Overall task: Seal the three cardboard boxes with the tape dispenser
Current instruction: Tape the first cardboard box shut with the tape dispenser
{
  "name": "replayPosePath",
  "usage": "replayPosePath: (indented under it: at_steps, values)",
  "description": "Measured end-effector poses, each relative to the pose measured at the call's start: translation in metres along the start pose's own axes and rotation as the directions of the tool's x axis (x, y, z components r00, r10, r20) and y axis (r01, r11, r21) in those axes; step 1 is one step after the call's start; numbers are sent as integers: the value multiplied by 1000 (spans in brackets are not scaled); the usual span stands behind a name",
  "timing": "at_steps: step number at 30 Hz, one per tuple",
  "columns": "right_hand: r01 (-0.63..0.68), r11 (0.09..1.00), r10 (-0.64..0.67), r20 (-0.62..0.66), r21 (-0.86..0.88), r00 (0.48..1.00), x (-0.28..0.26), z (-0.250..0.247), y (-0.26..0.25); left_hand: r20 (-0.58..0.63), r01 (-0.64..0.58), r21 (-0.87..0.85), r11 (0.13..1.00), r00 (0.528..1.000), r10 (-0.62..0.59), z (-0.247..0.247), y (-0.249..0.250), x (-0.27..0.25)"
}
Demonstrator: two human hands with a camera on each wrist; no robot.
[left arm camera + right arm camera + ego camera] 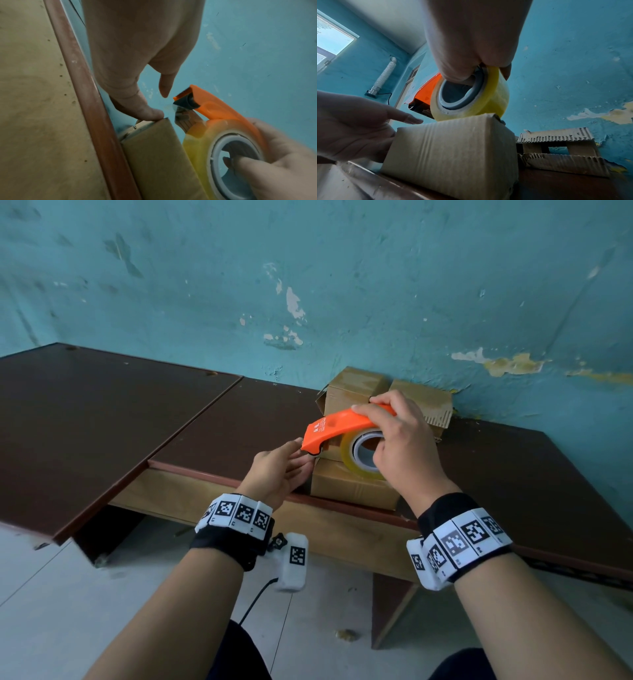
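Your right hand [397, 440] curls round the orange tape dispenser [342, 424], fingers over the top of its shell and into the hub of the yellow-clear tape roll [471, 94]. Dispenser hangs just above the near cardboard box [352, 486], roll close to the box top; contact unclear.

Left hand [277, 470]: fingers straight and relaxed, holding nothing. One fingertip [154, 113] rests on the box's left top corner, near the dispenser's toothed blade [184, 92].

Near box sits at the counter [222, 433] front edge. Two more boxes [352, 392] stand behind, against the wall, the right one torn and open.

Step in hand, by my reading: starting or finishing a strip on the near box. No free tape end is visible. Next move likely calls for pressing the dispenser's front onto the box top while your left hand steadies the box.
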State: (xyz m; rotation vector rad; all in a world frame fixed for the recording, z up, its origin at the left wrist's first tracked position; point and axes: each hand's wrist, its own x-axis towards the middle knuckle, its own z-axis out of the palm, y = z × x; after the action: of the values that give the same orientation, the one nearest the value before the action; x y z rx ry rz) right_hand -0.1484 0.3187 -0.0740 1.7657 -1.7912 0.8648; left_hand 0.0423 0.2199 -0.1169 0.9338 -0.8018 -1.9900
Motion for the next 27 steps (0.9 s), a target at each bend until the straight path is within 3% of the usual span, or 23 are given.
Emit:
replayPosePath:
  at_steps: [10,16,23,27]
  values:
    - [24,999,-24,5,-32,1000,0,-1,-2,89,128,-216,968,990,-111,-3,-5,2]
    - [41,998,-41,13,-40,999,2,0,-2,141,195,-231,953,976,-165,-4,-1,7]
    - [13,999,-12,26,-46,1000,0,-1,-2,19,93,-155,984,996,-91,-6,-8,16]
    - [6,999,-5,15,-38,1000,0,-1,-2,14,79,-112,991,997,-78,-3,-4,11]
